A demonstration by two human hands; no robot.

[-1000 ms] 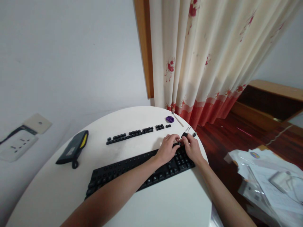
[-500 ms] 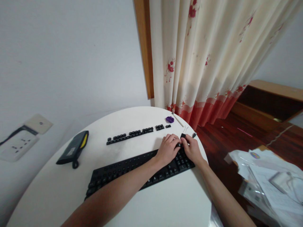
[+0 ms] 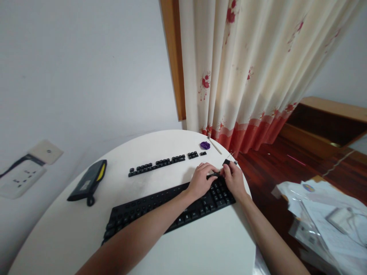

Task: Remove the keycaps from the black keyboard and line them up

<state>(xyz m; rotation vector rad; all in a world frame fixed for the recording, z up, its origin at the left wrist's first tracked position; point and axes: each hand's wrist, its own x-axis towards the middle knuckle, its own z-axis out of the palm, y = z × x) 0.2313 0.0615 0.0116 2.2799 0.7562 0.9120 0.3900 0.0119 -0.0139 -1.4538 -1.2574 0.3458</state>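
A black keyboard (image 3: 183, 217), with some keys off its upper rows, lies across the white round table (image 3: 200, 244). My left hand (image 3: 202, 177) is closed above its upper right part, thumb and fingers pinching a thin black piece (image 3: 212, 175) whose kind I cannot make out. Beside it my right hand (image 3: 233, 179) grips a black binder clip (image 3: 226, 162), its wire handles pointing away from me. The fingertips of both hands are close together, partly hiding the keys below. Loose black keycaps (image 3: 163, 163) stand in rows behind the keyboard.
On the left of the table lies a black and yellow device (image 3: 88, 181) with a loop. A purple crumpled item (image 3: 205, 145) and a pale-handled brush-like tool (image 3: 215, 146) rest at the far edge, near the curtain (image 3: 243, 76). Papers and plastic (image 3: 323, 217) are at right.
My right hand has turned slightly and the binder clip has shifted a little right and tilted. My left fingers have drawn back slightly from it, showing the thin black piece.
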